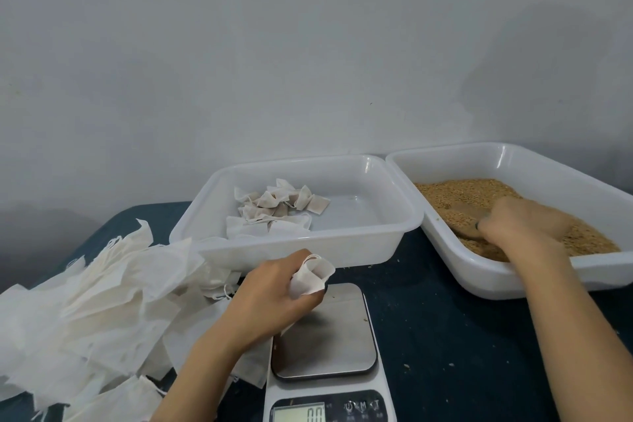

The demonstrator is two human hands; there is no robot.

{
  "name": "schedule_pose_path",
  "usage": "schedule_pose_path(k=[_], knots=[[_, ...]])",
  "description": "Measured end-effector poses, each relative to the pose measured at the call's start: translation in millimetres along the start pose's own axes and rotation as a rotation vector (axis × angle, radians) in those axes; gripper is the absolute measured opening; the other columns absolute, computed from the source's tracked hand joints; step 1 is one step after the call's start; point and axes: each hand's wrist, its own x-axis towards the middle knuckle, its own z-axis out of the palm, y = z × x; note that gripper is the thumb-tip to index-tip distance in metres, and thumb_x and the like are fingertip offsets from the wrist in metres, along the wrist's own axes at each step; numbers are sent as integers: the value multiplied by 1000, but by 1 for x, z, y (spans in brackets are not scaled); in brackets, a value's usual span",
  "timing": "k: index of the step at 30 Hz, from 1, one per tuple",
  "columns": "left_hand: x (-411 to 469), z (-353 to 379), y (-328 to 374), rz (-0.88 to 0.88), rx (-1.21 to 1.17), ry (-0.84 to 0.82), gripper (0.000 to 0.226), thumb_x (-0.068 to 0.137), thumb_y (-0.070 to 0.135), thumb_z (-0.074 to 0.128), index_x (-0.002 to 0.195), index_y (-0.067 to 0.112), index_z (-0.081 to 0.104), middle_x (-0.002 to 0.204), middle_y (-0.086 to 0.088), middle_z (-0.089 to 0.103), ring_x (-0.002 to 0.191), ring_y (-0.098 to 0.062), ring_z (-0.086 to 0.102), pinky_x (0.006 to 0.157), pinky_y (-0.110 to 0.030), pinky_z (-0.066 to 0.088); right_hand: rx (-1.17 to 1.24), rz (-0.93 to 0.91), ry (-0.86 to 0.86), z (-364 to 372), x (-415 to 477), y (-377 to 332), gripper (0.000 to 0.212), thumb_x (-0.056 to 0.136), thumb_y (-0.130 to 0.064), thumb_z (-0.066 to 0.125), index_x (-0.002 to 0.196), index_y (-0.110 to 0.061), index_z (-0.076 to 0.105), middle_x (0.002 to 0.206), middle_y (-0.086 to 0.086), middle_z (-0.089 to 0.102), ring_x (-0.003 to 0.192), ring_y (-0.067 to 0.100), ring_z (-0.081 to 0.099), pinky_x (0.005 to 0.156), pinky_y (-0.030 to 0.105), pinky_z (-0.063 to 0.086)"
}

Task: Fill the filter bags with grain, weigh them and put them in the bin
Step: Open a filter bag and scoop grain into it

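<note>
A: Left side first?
B: Heap of empty bags (102,291) on the desk (445,336). Left grip (274,288) pinches 1 filter bag (313,276), fingers curled round its lower part. The bag's mouth is propped open and faces up, just above the scale (325,336). Display (299,414) reads 0.0.
A: Middle?
B: Bin (376,233) beyond the scale, filled bags (274,205) clustered in its left half.
A: Right?
B: Grain (462,192) in the tray (548,164). Right grip (520,226) is down in it, fingers closed narrow round what looks like a brown scoop (467,212), partly buried.
A: Advice for the fill?
B: My read: load a modest scoop and carry it across low. Keep the bag's mouth wide and level so grain drops inside, not on the desk, where stray kernels already lie. The pinch shouldn't tighten, or the mouth collapses.
</note>
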Motion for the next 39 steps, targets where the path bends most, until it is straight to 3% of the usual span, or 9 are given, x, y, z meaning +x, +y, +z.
schedule_pose_path(k=[7, 11, 16, 20, 23, 27, 30, 34, 39], knots=[[6, -3, -4, -29, 18, -2, 15, 78, 48, 55, 88, 37, 53, 76, 15, 61, 73, -9, 56, 63, -23, 45, 90, 16, 19, 0, 1, 9, 41, 102, -39, 40, 77, -13, 58, 76, 6, 58, 66, 22, 53, 57, 25, 36], [5, -3, -3, -44, -36, 7, 14, 77, 47, 56, 87, 37, 54, 78, 18, 62, 72, -8, 56, 60, -18, 42, 164, -16, 21, 0, 2, 12, 33, 103, -30, 36, 95, -10, 61, 80, 8, 56, 68, 22, 51, 57, 28, 34], [3, -1, 1, -74, -312, -4, 19, 83, 46, 58, 91, 29, 61, 82, 9, 70, 76, -12, 64, 69, -26, 51, 260, -112, 154, 2, -1, 16, 25, 101, -24, 37, 112, -15, 58, 96, 10, 59, 83, 29, 52, 73, 37, 36], [3, -1, 0, -87, -399, 19, 24, 80, 48, 56, 95, 31, 64, 86, 8, 70, 78, -13, 63, 69, -29, 53, 408, -318, 239, -7, -3, 10, 23, 103, -26, 38, 110, -24, 60, 94, -1, 56, 84, 24, 49, 81, 41, 34], [3, -1, -2, -86, -435, 31, 23, 80, 48, 57, 95, 33, 64, 84, 8, 69, 75, -6, 61, 69, -22, 50, 477, -592, 257, -19, -14, 0, 21, 102, -31, 44, 112, -32, 63, 92, -13, 61, 87, 16, 53, 92, 42, 37], [1, -2, -5, -91, -432, 37, 27, 80, 49, 57, 96, 29, 65, 84, 7, 69, 75, -6, 61, 68, -20, 49, 649, -922, 85, -30, -40, -24, 24, 99, -29, 48, 114, -44, 61, 108, -22, 63, 103, 10, 54, 101, 42, 37], [-2, -3, -6, -91, -427, 57, 26, 78, 51, 58, 92, 30, 65, 85, 7, 70, 76, -5, 62, 67, -16, 48, 652, -1045, 4, -26, -49, -37, 25, 100, -27, 51, 117, -44, 59, 109, -26, 60, 107, 1, 51, 108, 39, 29], [-5, -5, -8, -139, -389, 95, 25, 74, 47, 61, 97, 37, 64, 88, 6, 72, 80, -14, 66, 72, -32, 54, 549, -1101, 5, -19, -53, -43, 24, 100, -29, 51, 110, -50, 57, 105, -33, 58, 108, -6, 47, 115, 35, 12], [-7, -6, -13, -155, -271, 104, 28, 78, 36, 63, 103, 24, 63, 88, 4, 71, 82, -22, 65, 77, -47, 54, 431, -1090, 79, -20, -56, -46, 21, 100, -32, 52, 112, -48, 58, 106, -29, 60, 111, -2, 45, 115, 36, 7]])
